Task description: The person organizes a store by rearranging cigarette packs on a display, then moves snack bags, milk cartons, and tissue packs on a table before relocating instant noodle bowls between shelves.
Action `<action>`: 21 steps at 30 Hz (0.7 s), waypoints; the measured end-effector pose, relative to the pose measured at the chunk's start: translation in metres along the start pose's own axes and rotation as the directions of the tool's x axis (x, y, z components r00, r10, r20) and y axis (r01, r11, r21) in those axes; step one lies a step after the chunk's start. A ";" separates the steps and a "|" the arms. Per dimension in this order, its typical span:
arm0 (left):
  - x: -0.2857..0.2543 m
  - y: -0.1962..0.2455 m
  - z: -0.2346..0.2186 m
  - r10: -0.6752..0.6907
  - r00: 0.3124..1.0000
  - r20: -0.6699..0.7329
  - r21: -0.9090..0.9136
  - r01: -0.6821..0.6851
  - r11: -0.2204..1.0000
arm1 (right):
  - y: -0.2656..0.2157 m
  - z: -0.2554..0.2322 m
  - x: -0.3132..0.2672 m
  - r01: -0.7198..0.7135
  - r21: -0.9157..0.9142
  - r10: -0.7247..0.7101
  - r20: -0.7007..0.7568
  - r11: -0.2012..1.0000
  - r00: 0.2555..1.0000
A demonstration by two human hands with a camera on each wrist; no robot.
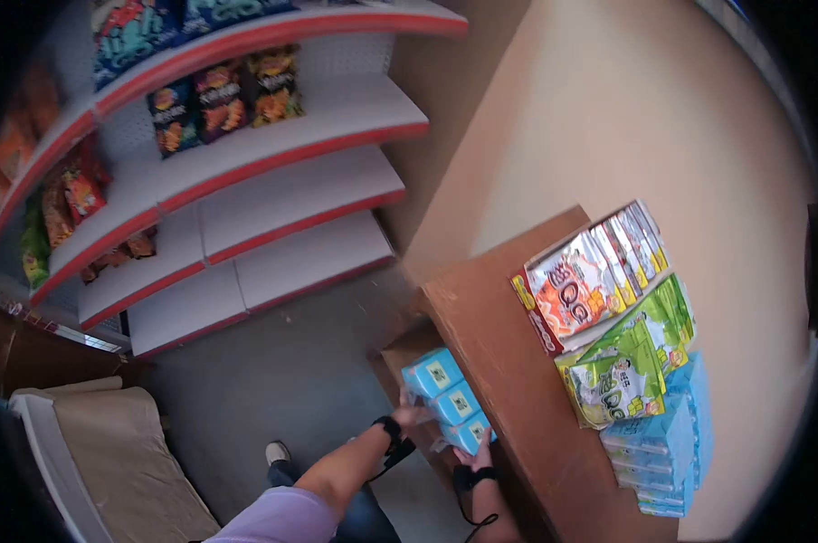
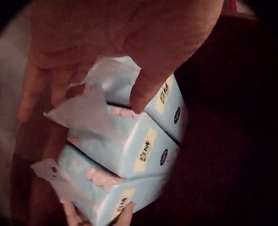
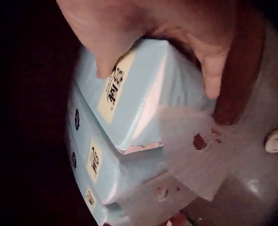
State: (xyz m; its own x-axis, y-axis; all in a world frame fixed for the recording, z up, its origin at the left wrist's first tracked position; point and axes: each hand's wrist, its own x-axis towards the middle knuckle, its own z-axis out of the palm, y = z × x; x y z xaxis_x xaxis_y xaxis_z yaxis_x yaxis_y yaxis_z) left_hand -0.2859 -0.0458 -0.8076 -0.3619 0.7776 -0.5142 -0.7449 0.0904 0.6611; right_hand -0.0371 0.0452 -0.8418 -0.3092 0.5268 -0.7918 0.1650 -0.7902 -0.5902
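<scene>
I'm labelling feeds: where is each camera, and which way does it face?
Head: worn on head, facing forward and down at shelves and blue packs; left hand, right hand show.
Left wrist: worn there, facing the packs; left hand shows.
Right wrist: worn there, facing packs; right hand grips end pack.
Wrist views share the packs.

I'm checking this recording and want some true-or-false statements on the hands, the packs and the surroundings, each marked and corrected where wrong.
1. Three blue packs form a row beside the left hand. True.
2. The right hand grips the middle pack of that row. False: it grips an end pack.
3. In the head view, each pack in that row shows a square code. True.
4. The shelves have blue front edges. False: they are red.
5. A black band circles each wrist. True.
6. The sleeve is green. False: it is light purple.
</scene>
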 end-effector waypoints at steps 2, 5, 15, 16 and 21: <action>-0.049 0.049 -0.028 -0.394 0.910 -0.125 0.172 0.411 0.895 | -0.013 0.019 -0.024 -0.109 0.087 0.123 -0.172 0.990 0.977; -0.102 0.053 -0.116 -0.491 0.846 -0.207 0.346 0.533 0.772 | 0.005 0.007 -0.020 -0.097 -0.043 0.082 -0.268 0.994 0.960; -0.368 0.088 -0.370 -0.261 0.696 -0.668 -0.018 0.336 0.942 | 0.080 0.094 0.059 0.132 -0.598 -0.326 -0.228 0.790 0.917; -0.389 0.088 -0.382 -0.268 0.708 -0.654 -0.061 0.304 0.951 | 0.082 0.121 0.056 0.122 -0.612 -0.299 -0.194 0.781 0.934; -0.463 0.066 -0.427 -0.148 0.761 -0.632 -0.168 0.052 0.984 | 0.107 0.248 0.037 0.073 -0.693 -0.136 -0.037 0.717 0.990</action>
State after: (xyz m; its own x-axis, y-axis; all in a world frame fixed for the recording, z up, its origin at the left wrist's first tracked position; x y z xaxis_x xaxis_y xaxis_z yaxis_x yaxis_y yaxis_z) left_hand -0.4063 -0.6655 -0.7590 -0.5188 0.1853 -0.8346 -0.8465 0.0249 0.5318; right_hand -0.2636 -0.0972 -0.8954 -0.2944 0.6407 -0.7092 0.7448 -0.3112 -0.5903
